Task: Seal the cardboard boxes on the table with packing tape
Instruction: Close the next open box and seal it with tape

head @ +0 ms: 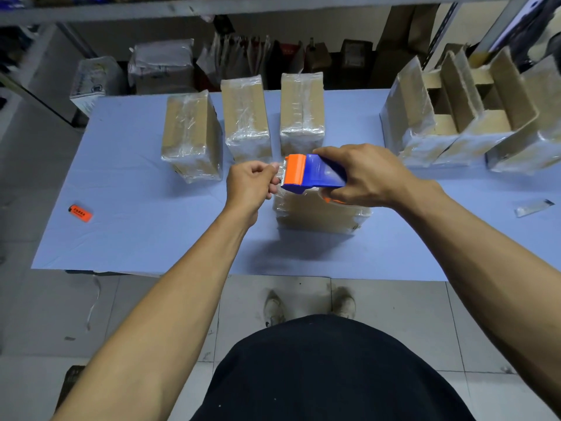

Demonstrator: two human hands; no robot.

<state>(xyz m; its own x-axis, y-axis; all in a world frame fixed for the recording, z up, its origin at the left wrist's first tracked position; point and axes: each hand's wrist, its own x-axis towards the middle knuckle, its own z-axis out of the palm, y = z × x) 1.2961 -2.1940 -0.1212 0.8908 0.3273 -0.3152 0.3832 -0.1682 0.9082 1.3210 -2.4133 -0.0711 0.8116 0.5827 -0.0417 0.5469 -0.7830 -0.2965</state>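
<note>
Between both hands point(309, 180), tape dispenser point(312, 173).

An orange lighter point(80, 213) lies near the left edge of the blue table point(145, 226). A small silvery strip point(533, 207), perhaps a blade, lies near the right edge. Bags and parcels point(161, 66) crowd the floor behind, below a shelf point(212, 7).

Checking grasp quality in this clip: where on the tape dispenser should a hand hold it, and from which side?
Judging by its pose, the blue rear body of the dispenser is the part to grip, from the right, as the right hand does. The orange cutter end points left, where the left hand pinches the tape end, so that end should stay free, with the box below.
</note>
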